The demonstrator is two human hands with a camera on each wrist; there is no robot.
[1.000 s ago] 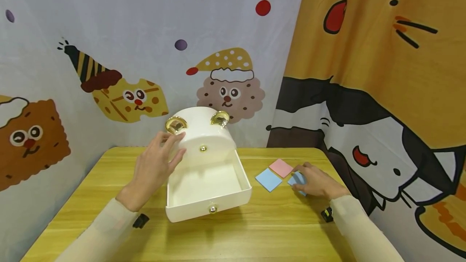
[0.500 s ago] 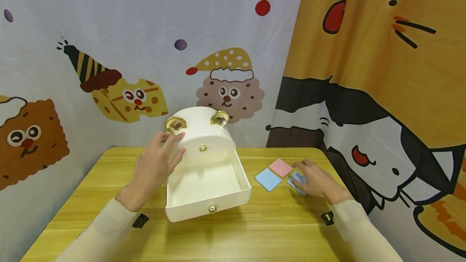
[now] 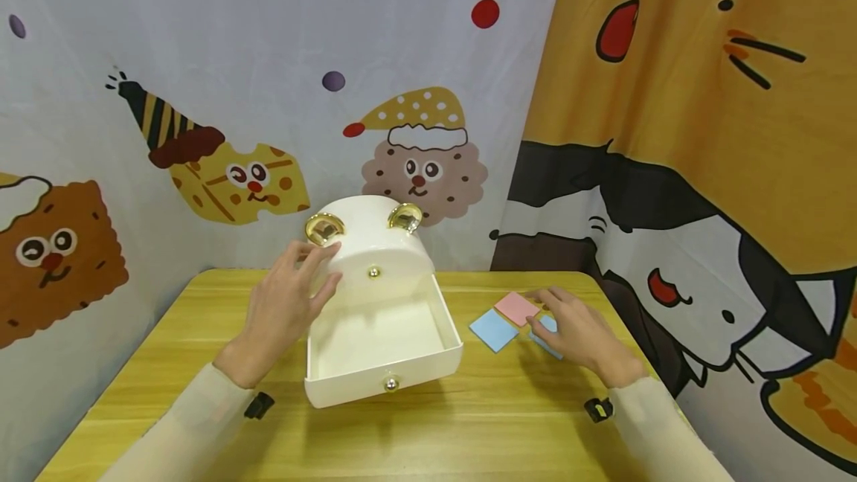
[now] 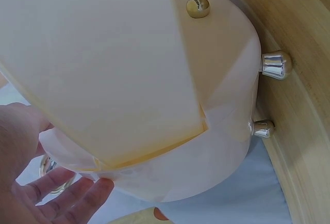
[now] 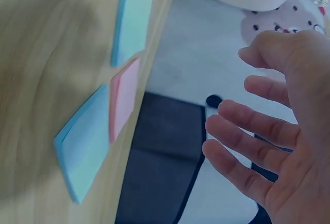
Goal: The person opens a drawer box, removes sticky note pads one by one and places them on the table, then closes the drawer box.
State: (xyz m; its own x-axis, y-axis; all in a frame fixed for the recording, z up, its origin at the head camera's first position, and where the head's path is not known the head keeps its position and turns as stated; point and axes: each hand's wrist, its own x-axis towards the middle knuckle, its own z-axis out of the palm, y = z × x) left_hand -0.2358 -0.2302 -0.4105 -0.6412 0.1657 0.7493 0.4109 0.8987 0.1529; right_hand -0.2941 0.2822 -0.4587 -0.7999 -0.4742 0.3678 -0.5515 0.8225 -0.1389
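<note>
From my head camera: a pale yellow wood-grain bench [image 3: 522,430] with rounded far corners stands against two hung fabrics. Behind it is one pale grey printed cloth [image 3: 254,28] with three smiling food characters; to the right falls one orange printed curtain [image 3: 636,103] with black-and-white cartoon animal shapes. On the bench stands one glossy white, round-topped storage box [image 3: 368,220] with two gold ears [image 3: 325,229]. Its one white rectangular drawer [image 3: 383,379] is pulled out towards me. Two round gold knobs show, one above the drawer and one on its front. To the right lie three square paper note pads: one left light-blue pad [image 3: 494,330], one pink pad [image 3: 517,309] just beside it, and one right light-blue pad [image 3: 547,344]. My left grip [image 3: 284,311] is at the box's left side, thumb and fingers parted. My right grip [image 3: 579,333] is spread above the right light-blue pad, partly covering it. I wear two cream sleeves [image 3: 184,422].

From my left wrist: I see the drawer from below, one gold ball knob [image 4: 198,7], and two short shiny metal feet [image 4: 276,65] by the wood. My left fingertips meet the box's edge; how firmly they press, I cannot tell.

From my right wrist: all three pads lie flat on the bench, and my right fingers are spread well apart from them, pinching nothing.
</note>
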